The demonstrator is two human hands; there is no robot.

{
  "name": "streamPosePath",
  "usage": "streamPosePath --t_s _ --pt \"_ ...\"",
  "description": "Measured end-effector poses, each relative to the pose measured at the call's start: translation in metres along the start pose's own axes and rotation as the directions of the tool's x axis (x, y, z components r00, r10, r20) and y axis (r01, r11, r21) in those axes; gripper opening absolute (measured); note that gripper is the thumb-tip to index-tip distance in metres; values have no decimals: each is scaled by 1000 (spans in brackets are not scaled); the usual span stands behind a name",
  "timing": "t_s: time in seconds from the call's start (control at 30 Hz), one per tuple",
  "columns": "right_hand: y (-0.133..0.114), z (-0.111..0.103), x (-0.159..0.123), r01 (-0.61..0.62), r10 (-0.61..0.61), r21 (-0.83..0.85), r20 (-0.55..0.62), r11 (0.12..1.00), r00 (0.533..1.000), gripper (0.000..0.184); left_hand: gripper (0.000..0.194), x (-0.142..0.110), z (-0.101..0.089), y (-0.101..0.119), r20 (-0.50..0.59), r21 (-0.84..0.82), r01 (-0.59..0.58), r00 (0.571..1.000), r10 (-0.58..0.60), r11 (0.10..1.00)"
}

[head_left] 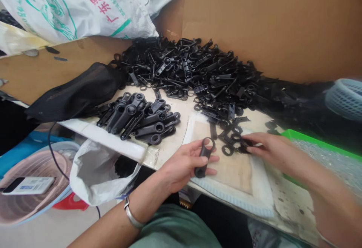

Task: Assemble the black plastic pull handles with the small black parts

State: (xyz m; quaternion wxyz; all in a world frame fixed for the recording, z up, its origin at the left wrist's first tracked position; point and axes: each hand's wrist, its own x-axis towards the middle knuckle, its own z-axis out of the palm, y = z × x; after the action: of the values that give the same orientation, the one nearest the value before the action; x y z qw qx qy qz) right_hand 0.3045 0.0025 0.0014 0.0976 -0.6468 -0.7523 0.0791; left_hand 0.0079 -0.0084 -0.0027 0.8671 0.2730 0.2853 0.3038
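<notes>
Left hand (183, 165): thumb across the front and fingers spread behind, gripping one black link (205, 157).
Link: held over the near left edge of the mat (237, 172), tilted, its open ring end up.
Right hand (268, 148): fingertips drawn close together at the black rings (227, 150); the spot is dark and blurred, so I cannot tell whether they have hold of one.
Rings: loose cluster at the far side of the mat, right of the link.
Pile (141, 119): more links, stacked at the left on the worktop (183, 106).
Heap (192, 67): many loose black pieces at the back, before the cardboard (268, 21).
Green tray (288, 133): beside the right forearm, full of small clear bits.
Black bag (79, 89): left of the heap.
Sack (85, 6): white, printed, at the back left.
White bag (87, 172): open, below the pile.
</notes>
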Motion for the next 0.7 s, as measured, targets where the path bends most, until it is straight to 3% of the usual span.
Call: streamPosePath --t_s 0.17,0.2,0.27,0.37,0.53,0.7 --pt "-41 -13 -19 -22 28 29 -259 999 965 54 39 -2 1 -1 -6 1 -3 1000 3 1000" --pt "-55 -13 -24 28 9 110 -322 994 947 52 39 -3 3 -2 -2 7 -10 1000 10 1000" --pt "-83 -9 -30 161 -60 289 -331 944 942 37 40 -2 6 -4 18 22 -32 999 32 999" --pt "-111 7 -32 226 -99 381 -324 897 941 24 45 -3 10 -6 65 50 -69 996 66 996" --pt "-118 28 -32 238 -104 300 -403 924 909 25 47 -5 12 -6 73 104 -111 992 104 988" --pt "-126 30 -35 248 -125 250 -423 936 897 25 53 -8 9 -12 129 228 -271 960 247 935"
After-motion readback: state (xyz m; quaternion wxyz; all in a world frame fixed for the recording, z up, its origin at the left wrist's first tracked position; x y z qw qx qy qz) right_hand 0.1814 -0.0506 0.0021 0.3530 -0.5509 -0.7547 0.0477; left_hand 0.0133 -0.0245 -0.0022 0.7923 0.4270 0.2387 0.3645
